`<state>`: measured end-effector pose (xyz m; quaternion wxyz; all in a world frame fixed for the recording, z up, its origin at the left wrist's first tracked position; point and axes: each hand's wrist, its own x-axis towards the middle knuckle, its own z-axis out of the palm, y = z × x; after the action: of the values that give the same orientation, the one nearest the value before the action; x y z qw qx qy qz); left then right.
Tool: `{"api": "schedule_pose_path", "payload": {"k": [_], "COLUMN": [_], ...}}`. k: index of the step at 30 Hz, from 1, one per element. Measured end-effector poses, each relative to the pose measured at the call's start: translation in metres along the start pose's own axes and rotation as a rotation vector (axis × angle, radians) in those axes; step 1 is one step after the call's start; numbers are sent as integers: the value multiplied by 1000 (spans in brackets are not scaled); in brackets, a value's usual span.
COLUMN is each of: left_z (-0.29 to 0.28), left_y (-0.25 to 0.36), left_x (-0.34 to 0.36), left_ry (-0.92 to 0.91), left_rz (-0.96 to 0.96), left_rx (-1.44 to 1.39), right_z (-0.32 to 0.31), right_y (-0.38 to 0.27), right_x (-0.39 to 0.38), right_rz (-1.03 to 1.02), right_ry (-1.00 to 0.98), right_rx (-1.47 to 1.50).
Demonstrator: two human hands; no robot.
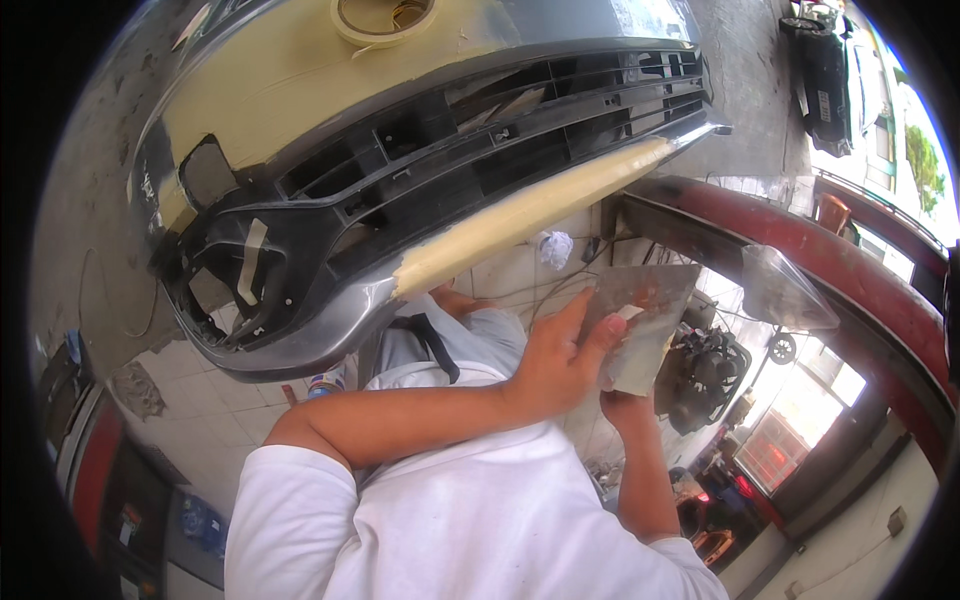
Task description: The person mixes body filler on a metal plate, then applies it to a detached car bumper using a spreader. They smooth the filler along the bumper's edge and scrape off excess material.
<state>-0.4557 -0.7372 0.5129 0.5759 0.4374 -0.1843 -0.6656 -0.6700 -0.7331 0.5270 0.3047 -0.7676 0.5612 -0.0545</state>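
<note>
A flat rectangular putty board (650,345), grey with smears of cream and reddish brown, is held up in front of my chest. My right hand (628,408) grips its lower end from beneath, most of the fingers hidden. Across the board's left side lies my left hand (570,355), closed, with the thumb over the board's face. At the thumb tip shows a small pale piece (630,312); whether it is a spreader or a lump of putty I cannot tell. Beyond my hands is a grey car bumper (330,345), with cream putty (530,215) along its lower lip.
A roll of masking tape (385,20) rests on the bumper's putty-covered upper face. A red beam (800,235) crosses on the right, with clear plastic (785,285) beside it. An engine (705,375) is on the tiled floor; crumpled paper (553,249) appears below the bumper.
</note>
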Motion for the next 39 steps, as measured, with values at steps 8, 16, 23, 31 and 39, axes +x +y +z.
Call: {"api": "schedule_pose_path", "payload": {"k": [8,16,23,31,39], "left_z": [-47,-134,-182,-210,-217], "left_y": [-22,-35,-15,-7,2], "left_x": [-61,-73,-82,-85,-88], "left_ry": [-139,-302,-296,-365,-395], "left_rz": [130,143,107,138,78], "left_rx": [74,385,376,213,291], "right_z": [-78,-35,39,63,89], "right_y": [-8,-134,-187,-204,-243], "right_x": [109,212,249,250,194], "right_rz": [-315,-538,-461,-244,-461], "right_ry": [6,-292,-582,-664,-606], "right_rx": [-395,-506,-780,-823,-784]}}
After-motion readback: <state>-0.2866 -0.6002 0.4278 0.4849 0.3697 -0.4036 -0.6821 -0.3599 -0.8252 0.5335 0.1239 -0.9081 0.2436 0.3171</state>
